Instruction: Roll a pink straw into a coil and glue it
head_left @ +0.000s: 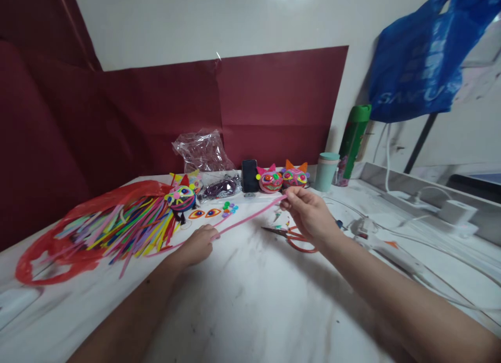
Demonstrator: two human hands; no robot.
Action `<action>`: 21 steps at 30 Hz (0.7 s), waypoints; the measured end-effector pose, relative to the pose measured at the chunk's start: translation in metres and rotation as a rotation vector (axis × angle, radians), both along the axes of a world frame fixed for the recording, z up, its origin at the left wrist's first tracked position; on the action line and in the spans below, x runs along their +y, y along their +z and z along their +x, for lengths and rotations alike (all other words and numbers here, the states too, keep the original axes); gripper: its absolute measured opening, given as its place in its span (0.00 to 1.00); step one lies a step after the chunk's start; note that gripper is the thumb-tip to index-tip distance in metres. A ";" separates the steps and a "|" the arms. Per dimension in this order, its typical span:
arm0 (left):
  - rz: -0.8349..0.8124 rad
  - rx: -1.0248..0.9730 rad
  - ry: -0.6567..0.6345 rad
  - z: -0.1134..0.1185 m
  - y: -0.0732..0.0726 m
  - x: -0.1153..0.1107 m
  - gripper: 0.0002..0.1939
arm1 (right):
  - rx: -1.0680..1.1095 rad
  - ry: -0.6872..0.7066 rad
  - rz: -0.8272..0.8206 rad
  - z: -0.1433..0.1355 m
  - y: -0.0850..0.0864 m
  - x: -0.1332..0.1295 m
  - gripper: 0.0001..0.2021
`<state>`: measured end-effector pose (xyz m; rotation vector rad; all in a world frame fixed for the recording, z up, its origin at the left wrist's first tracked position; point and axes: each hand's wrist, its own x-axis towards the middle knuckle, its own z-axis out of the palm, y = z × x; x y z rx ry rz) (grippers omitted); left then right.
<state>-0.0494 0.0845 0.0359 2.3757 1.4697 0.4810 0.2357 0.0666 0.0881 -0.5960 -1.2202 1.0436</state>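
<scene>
A pink pipe cleaner [250,216] runs in a slant between my two hands above the table. My right hand [311,212] pinches its far end between thumb and fingertips. Lower and to the left, my left hand [199,245] is closed around the strand, and a pink length trails behind it to the left. Under my right hand lie scissors with orange handles [301,245], partly covered by it. Two paper eyes [204,214] and several coloured gems [229,208] lie beyond my left hand.
At left, a bundle of coloured pipe cleaners [129,225] lies on a red plastic bag [29,264]. Decorated ball faces with ears [270,180], a phone [249,176], a mint cup [326,172] and a green can [352,144] stand behind. A power strip [391,256] with cables is at right.
</scene>
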 end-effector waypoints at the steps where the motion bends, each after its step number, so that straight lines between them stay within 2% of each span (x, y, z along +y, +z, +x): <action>1: -0.017 -0.021 -0.007 -0.002 0.004 -0.001 0.20 | 0.016 0.006 0.000 0.004 0.004 0.001 0.10; 5: -0.024 -0.142 0.025 -0.005 0.027 -0.006 0.18 | -0.022 0.022 0.004 0.004 0.005 0.001 0.10; 8: 0.003 -0.338 0.126 0.013 0.042 -0.021 0.14 | -0.168 -0.012 -0.018 -0.015 -0.007 -0.009 0.11; 9: -0.044 -0.492 0.149 0.023 0.045 -0.029 0.14 | -0.233 -0.004 -0.030 -0.023 -0.012 -0.014 0.11; 11: -0.229 -0.776 0.094 0.044 0.045 -0.046 0.15 | -0.310 0.043 -0.026 -0.039 -0.021 -0.027 0.11; 13: -0.331 -0.909 0.082 0.062 0.042 -0.062 0.15 | -0.310 0.115 -0.032 -0.051 -0.027 -0.038 0.11; 16: -0.358 -0.951 0.114 0.076 0.036 -0.076 0.10 | -0.225 0.182 -0.103 -0.061 -0.034 -0.048 0.11; 21: -0.357 -0.904 0.167 0.076 0.036 -0.078 0.07 | -0.073 0.274 -0.194 -0.066 -0.042 -0.048 0.10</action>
